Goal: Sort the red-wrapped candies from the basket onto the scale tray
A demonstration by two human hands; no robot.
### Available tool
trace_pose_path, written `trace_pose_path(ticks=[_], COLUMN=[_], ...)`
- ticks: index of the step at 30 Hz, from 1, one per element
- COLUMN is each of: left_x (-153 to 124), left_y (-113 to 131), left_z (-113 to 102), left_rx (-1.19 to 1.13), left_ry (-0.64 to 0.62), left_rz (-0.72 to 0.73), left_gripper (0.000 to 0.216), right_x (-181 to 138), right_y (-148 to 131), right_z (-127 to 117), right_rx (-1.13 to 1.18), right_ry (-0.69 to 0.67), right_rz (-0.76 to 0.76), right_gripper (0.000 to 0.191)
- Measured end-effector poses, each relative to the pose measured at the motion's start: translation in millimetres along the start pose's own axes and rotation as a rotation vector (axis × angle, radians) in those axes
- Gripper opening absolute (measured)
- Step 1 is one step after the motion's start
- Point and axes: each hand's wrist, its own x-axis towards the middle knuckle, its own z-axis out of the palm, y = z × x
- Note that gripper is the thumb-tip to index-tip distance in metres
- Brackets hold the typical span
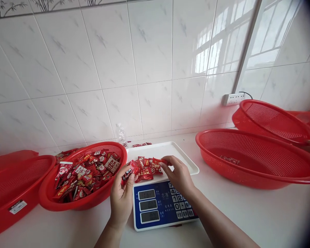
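Note:
A blue-faced digital scale with a white tray stands in front of me. Several red candy packets lie in a small pile on the tray's near side. My left hand is closed on a red candy packet at the tray's left edge. My right hand pinches a packet at the right side of the pile. A red basket full of red wrapped candies sits just left of the scale.
A large red basket holding one packet stands at the right, with another red basket tilted behind it. A red bin is at far left. A clear water bottle and a power strip are by the tiled wall.

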Motion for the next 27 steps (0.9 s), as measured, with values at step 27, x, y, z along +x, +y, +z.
trace_pose_path(ticks=[27], left_x=[-3.5], left_y=[6.6], left_z=[0.5], left_rx=[0.045], left_ry=[-0.068], left_rz=[0.03], left_gripper=[0.03], right_x=[-1.7], right_y=[-11.7], right_z=[-5.8], right_rx=[0.011], right_ry=[-0.005], right_rz=[-0.156], right_gripper=[0.025])
